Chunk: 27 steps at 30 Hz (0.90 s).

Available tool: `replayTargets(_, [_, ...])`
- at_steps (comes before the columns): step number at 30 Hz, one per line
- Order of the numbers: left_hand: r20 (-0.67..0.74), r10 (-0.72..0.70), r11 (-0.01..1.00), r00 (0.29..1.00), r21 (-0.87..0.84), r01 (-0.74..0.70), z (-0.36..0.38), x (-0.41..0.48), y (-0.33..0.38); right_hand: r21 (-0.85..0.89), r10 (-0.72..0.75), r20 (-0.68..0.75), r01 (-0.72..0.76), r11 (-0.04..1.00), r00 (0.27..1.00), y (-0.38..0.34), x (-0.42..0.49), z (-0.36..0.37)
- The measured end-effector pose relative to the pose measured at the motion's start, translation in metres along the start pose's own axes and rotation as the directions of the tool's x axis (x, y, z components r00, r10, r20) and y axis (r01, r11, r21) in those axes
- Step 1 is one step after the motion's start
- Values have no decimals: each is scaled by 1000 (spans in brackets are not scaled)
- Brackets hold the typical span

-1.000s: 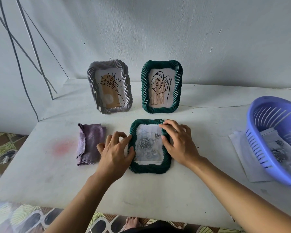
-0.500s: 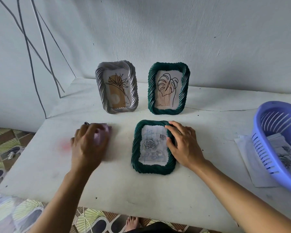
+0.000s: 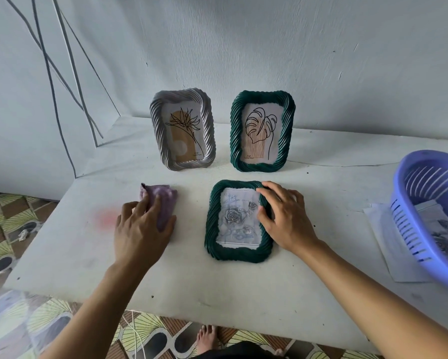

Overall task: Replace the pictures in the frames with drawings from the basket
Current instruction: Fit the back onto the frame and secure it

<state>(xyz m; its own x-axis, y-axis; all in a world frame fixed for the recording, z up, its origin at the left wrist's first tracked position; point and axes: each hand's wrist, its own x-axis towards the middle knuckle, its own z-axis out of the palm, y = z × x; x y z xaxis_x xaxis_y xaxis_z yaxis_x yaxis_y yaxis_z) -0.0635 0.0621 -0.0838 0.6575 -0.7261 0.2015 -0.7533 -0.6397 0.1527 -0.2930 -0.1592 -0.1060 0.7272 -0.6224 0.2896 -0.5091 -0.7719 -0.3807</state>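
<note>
Purple cloth [image 3: 164, 202] gripped by left hand [image 3: 140, 235]; right hand [image 3: 286, 221] atop flat frame [image 3: 239, 254].

Purple cloth [image 3: 164, 202] on white table [image 3: 217, 294], pale wall [image 3: 243, 47] behind, patterned floor tiles [image 3: 7, 229]

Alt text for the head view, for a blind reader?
A person's left hand holds a purple cloth on a white table; right hand rests on a flat green frame with a rose drawing. A grey frame and an upright green frame stand behind, a blue basket at right.
</note>
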Motion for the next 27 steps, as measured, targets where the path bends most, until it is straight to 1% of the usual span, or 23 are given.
replayTargets(4, [-36, 47, 999, 998, 13, -46, -1, 3, -2, 12, 5, -1, -5, 1000, 1000, 1, 0, 0])
replayTargets(8, [-86, 33, 997, 996, -69, -39, -3, 6, -6, 28, 13, 18, -14, 1000, 1000, 1, -1, -1])
replayTargets(10, [-127, 52, 991, 991, -113, -67, -2, 5, -8, 44, 16, 27, -18, 999, 1000, 2, -1, -2])
replayTargets(14, [-193, 59, 955, 979, -276, -112, -8, 3, -13, 104, 21, 18, -23, 994, 1000, 4, -2, -3])
replayTargets(17, [-160, -34, 908, 987, -417, -37, -15, 1, -12, 192, 44, -22, -39, 981, 999, 5, -1, -3])
replayTargets(19, [-137, -66, 879, 988, -477, -8, -18, -1, -6, 265, 52, -86, -27, 964, 995, 4, -1, -5])
replayTargets(22, [-169, -14, 862, 986, -501, -73, -30, -4, 11, 318, 67, -188, -4, 948, 980, -4, -5, -12])
replayTargets(24, [-206, 57, 839, 977, -520, -158, -43, -4, 25, 388, 72, -195, 10, 921, 978, -14, -5, -19])
replayTargets(25, [-223, 119, 817, 967, -531, -223, -49, -4, 31, 418, 54, -189, 30, 908, 981, -21, -5, -25])
replayTargets(27, [-245, 283, 775, 927, -512, -371, -56, -2, 43, 437, -38, -161, 106, 893, 986, -35, -2, -40])
